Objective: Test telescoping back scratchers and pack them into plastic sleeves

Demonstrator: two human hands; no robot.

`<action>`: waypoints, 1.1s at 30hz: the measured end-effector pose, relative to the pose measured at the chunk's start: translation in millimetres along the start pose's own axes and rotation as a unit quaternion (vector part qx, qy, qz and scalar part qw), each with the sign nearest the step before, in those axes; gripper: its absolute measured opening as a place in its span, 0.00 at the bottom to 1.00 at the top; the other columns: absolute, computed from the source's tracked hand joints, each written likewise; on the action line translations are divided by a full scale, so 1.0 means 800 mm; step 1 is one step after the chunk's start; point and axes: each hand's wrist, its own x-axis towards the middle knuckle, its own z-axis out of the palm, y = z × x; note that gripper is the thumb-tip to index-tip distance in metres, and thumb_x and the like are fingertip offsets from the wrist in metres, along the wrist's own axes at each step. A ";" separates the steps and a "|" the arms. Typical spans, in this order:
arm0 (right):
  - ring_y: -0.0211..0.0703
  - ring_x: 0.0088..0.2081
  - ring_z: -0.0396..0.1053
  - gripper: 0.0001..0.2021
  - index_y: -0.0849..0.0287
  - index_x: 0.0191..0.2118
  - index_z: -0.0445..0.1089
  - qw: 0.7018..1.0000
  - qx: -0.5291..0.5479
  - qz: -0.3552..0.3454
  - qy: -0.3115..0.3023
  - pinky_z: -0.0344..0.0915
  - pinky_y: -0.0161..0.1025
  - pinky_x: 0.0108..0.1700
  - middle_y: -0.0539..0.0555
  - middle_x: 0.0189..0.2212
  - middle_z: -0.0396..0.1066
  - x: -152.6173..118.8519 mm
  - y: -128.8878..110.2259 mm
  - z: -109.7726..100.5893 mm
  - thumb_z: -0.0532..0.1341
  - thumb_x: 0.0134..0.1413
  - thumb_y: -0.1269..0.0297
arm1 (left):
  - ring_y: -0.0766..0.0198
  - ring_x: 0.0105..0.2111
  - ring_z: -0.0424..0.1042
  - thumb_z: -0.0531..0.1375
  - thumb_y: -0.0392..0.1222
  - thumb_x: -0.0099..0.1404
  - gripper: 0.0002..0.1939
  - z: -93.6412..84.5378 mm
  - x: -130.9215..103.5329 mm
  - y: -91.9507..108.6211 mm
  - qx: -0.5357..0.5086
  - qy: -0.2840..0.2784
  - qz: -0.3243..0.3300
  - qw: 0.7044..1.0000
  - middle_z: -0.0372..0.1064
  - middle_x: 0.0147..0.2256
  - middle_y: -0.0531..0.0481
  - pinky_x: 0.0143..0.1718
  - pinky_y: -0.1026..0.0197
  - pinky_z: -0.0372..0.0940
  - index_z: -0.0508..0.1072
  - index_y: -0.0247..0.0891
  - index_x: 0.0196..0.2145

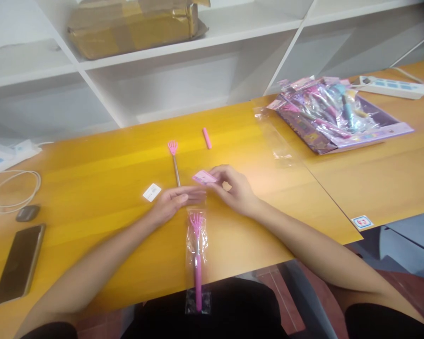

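Between thumb and fingers, my right hand [233,188] pinches a small pink card [204,177]. My left hand [175,201] is beside it, its fingers blurred by motion; whether it grips anything is unclear. Below the hands, a pink hand-shaped scratcher [198,268] lies in a clear bag, its lower end past the table edge. Above my left hand lies an unwrapped metal rod with a pink hand-shaped head [173,148]. A separate pink handle [207,138] rests to its right. A white label [151,192] lies left of the rod.
An open purple box [385,132] holds several bagged scratchers at the back right, near a power strip [392,87]. Clear wrappers [281,155] lie left of it. A phone [19,263], a mouse [28,213] and a cable are at left. Shelves with a cardboard box [134,26] stand behind.
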 end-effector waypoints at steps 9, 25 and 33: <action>0.47 0.38 0.70 0.13 0.55 0.42 0.67 0.991 -0.081 -0.025 -0.106 0.70 0.44 0.41 0.57 0.39 0.70 -0.001 0.005 0.002 0.51 0.82 0.58 | 0.36 0.61 0.76 0.59 0.53 0.74 0.27 -0.008 0.005 0.003 -0.107 0.015 -0.030 0.994 0.77 0.58 0.28 0.69 0.32 0.60 0.80 0.29 0.59; 0.42 0.33 0.72 0.09 0.55 0.44 0.71 0.999 -0.026 0.001 -0.039 0.71 0.40 0.36 0.54 0.36 0.75 -0.002 0.006 0.002 0.62 0.77 0.56 | 0.34 0.63 0.73 0.58 0.53 0.71 0.31 -0.009 0.007 0.007 -0.150 -0.006 -0.033 0.988 0.76 0.59 0.26 0.71 0.30 0.54 0.78 0.26 0.60; 0.42 0.32 0.72 0.11 0.54 0.45 0.68 0.998 -0.025 0.021 -0.052 0.69 0.40 0.33 0.54 0.37 0.74 -0.005 0.012 0.006 0.62 0.76 0.52 | 0.33 0.63 0.73 0.57 0.55 0.71 0.33 -0.012 0.008 0.006 -0.183 -0.015 -0.042 0.982 0.74 0.61 0.24 0.72 0.32 0.53 0.77 0.23 0.61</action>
